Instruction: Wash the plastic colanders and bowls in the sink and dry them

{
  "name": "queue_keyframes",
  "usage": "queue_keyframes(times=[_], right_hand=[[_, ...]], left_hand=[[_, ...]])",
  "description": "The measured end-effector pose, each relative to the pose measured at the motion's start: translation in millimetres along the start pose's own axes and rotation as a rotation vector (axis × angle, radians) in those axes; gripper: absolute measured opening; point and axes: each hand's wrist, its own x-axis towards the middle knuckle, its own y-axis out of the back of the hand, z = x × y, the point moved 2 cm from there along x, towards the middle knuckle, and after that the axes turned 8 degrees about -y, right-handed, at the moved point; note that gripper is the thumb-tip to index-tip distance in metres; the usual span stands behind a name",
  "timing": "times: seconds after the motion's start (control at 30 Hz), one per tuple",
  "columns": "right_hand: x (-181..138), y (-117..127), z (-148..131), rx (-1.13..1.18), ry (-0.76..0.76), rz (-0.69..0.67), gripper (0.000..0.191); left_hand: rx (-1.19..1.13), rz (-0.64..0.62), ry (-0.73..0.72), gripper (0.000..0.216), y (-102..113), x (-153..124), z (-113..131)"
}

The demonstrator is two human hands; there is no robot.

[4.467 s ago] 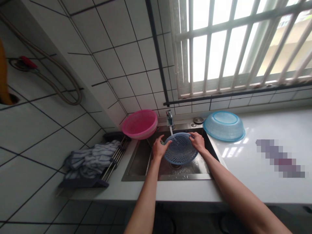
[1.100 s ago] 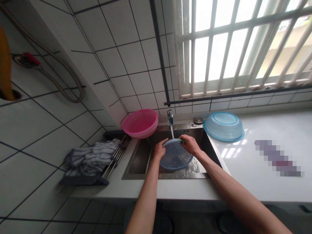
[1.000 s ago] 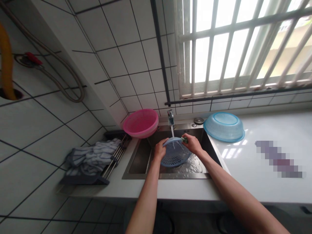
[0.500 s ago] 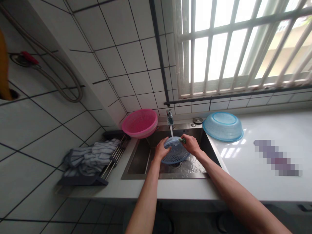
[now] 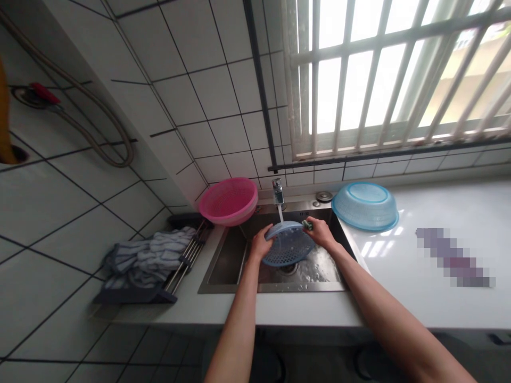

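A greyish-blue plastic colander [image 5: 288, 250] with a perforated bottom is tilted up inside the steel sink [image 5: 287, 288]. My left hand [image 5: 261, 244] is closed on its left rim. At the right end of the rim is my right hand [image 5: 321, 233], its fingers pinched round a small green scrubbing pad [image 5: 307, 225]; whether it is cloth or sponge is unclear. Water runs from the faucet [image 5: 278, 191] down behind the colander's upper rim. Below the colander, the drain [image 5: 289, 269] and wet sink floor show.
A pink basket [image 5: 229, 201] rests on the sink's back left corner. An upturned light-blue basket [image 5: 365, 206] stands on the counter to the right, beside a metal drain cover [image 5: 324, 196]. Striped cloth [image 5: 149, 256] lies on a rack at left. A pixelated patch covers something on the right counter.
My right hand has moved right along the colander's rim with the green pad. The colander has tipped and shifted slightly, and my left hand has moved a little left with it.
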Motion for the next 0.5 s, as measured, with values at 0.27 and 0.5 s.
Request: queue_keyframes(times=[0.27,0.5], right_hand=[[-18,1,-37,-0.015,0.109,-0.002,0.006],[-24,6,-51,0.0,0.244,-0.059,0.013]], left_hand=[[0.042,-0.034,-0.027,0.067,1,-6,13],[0.004,-0.08,0.086,0.069,-3,-4,4]])
